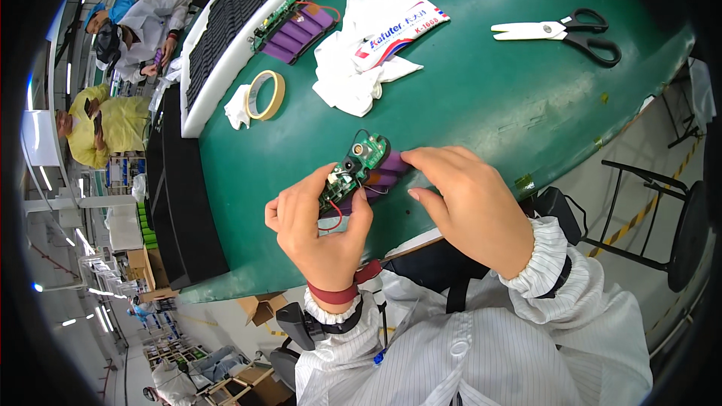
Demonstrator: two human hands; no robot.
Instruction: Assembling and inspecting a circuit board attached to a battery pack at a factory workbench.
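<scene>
The left hand (320,222) has its grip closed on a purple battery pack (365,173) topped with a green circuit board, thumb across the near end and fingers curled under. The right hand (466,207) is bent at the wrist, its fingertips (410,156) pinching the pack's far purple end. The pack sits tilted between both hands, just above the green tabletop (481,105). Farther off lie a tape roll (266,95), scissors (564,31), a white cloth (353,68) and a second battery pack (295,26).

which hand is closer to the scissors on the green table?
Right. The right hand is on the near end of the battery pack, on the same side as the scissors. The left hand grips the pack's other end, farther away.
</scene>
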